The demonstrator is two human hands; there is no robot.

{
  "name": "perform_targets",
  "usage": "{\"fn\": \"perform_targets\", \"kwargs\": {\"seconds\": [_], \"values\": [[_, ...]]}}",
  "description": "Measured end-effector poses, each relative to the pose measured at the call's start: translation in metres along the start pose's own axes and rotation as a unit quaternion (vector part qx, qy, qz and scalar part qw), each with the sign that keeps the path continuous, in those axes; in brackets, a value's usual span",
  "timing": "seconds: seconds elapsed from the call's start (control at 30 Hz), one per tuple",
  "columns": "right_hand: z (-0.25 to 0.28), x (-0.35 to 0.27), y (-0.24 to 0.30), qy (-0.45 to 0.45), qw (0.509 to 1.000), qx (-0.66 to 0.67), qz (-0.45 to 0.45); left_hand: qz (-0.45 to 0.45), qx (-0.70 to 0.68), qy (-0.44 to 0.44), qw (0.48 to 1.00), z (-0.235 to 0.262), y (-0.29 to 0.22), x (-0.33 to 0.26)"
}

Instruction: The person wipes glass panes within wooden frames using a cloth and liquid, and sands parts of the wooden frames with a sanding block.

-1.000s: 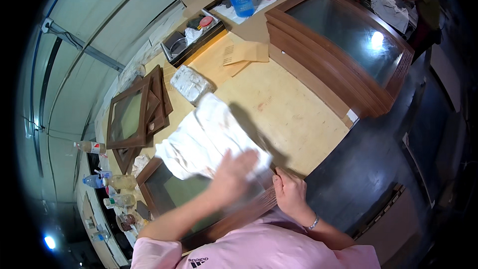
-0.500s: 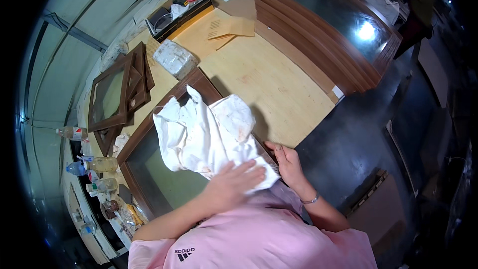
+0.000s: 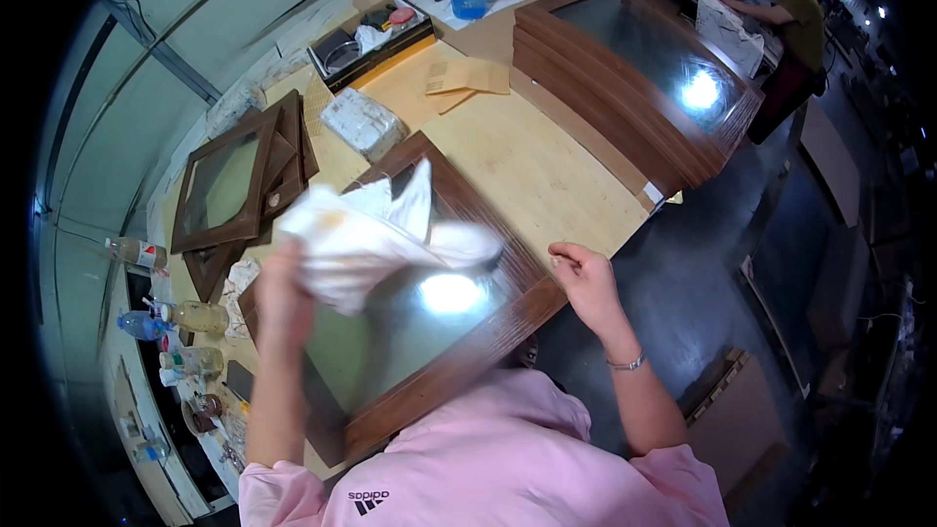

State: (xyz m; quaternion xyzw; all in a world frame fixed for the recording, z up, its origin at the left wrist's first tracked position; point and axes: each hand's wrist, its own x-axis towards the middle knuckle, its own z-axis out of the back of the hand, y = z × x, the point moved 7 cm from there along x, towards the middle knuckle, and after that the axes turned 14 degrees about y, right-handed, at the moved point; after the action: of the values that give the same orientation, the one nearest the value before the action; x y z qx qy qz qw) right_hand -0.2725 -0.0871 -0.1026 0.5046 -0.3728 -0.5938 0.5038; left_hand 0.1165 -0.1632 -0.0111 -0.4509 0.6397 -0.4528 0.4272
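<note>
White cloth over a glazed wooden frame

A crumpled, stained white cloth [image 3: 376, 234] hangs bunched and motion-blurred above a dark brown wooden frame with a glass pane [image 3: 410, 332], which lies flat, overhanging the plywood table's near edge.

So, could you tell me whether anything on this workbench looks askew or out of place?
Mostly no. The glazed wooden frame under the white cloth lies at an angle, its near corner overhanging the table edge by the right hand. Small frames at the far left are stacked crookedly.
</note>
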Motion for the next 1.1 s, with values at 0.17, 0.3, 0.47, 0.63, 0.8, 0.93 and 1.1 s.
{"fn": "perform_targets", "kwargs": {"seconds": [0.17, 0.3, 0.47, 0.63, 0.8, 0.93, 1.1], "values": [[-0.028, 0.045, 0.046, 0.03, 0.972, -0.234, 0.002, -0.294, 0.057, -0.151, 0.942, 0.061, -0.14, -0.03], [-0.067, 0.07, 0.067, 0.076, 0.949, -0.302, -0.046, -0.034, 0.377, -0.152, 0.913, 0.056, -0.064, 0.037], [-0.086, 0.072, 0.068, 0.06, 0.94, -0.334, -0.029, -0.037, 0.71, 0.16, 0.685, -0.072, 0.056, 0.12], [-0.077, 0.067, 0.061, 0.053, 0.936, -0.343, -0.05, -0.052, 0.713, 0.181, 0.675, -0.026, 0.071, 0.061], [-0.091, 0.064, 0.066, 0.057, 0.932, -0.354, -0.058, -0.037, 0.694, 0.146, 0.704, -0.035, 0.068, 0.052], [-0.091, 0.063, 0.065, 0.032, 0.935, -0.35, -0.041, -0.096, 0.66, 0.117, 0.735, -0.1, 0.076, 0.078], [-0.074, 0.064, 0.057, -0.009, 0.958, -0.286, -0.032, -0.095, 0.622, 0.375, 0.681, -0.131, 0.09, -0.049]]}}
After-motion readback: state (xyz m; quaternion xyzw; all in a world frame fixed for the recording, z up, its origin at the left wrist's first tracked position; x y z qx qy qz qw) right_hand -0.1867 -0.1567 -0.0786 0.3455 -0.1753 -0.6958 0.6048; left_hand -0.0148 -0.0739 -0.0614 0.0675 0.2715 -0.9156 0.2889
